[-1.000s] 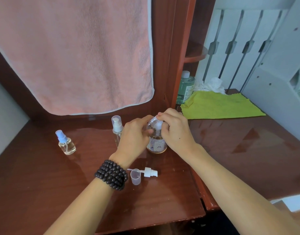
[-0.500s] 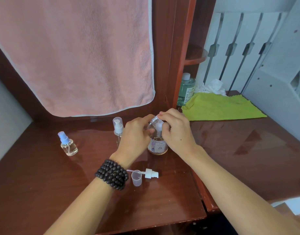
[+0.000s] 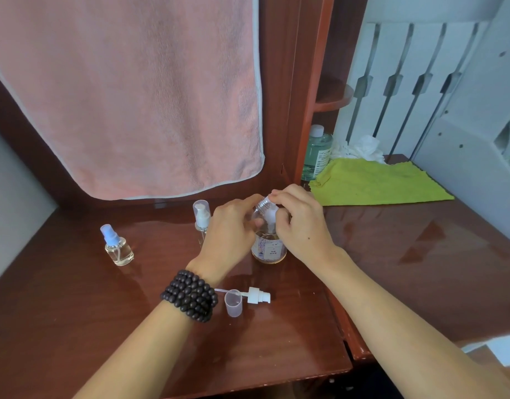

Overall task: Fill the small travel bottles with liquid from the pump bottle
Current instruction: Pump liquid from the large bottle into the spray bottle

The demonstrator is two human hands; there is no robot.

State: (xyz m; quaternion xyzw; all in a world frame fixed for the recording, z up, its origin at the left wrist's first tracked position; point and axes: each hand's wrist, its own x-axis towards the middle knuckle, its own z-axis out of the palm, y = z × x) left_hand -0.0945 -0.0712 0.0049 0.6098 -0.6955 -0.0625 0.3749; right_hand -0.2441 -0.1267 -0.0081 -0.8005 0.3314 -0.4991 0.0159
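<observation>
A pump bottle (image 3: 269,250) of amber liquid with a pale label stands mid-table. Both hands meet over its white pump head (image 3: 270,216). My left hand (image 3: 230,228) grips a small clear travel bottle (image 3: 261,207), tilted against the pump head with its threaded neck up. My right hand (image 3: 301,223) curls round the pump head, fingertips over its top. A round travel bottle with a blue sprayer (image 3: 118,249) stands at the left. A slim capped travel bottle (image 3: 202,218) stands just behind my left hand. How full the held bottle is stays hidden.
A loose white sprayer top (image 3: 258,295) and a clear cap (image 3: 233,303) lie near my left wrist. Back right are a green bottle (image 3: 317,151), a green cloth (image 3: 374,180) and white tissue (image 3: 360,146). A pink towel (image 3: 132,96) hangs behind. The table edge (image 3: 343,335) drops off on the right.
Both hands stay closed over the pump bottle's top with barely any movement. Only the view has shifted a little.
</observation>
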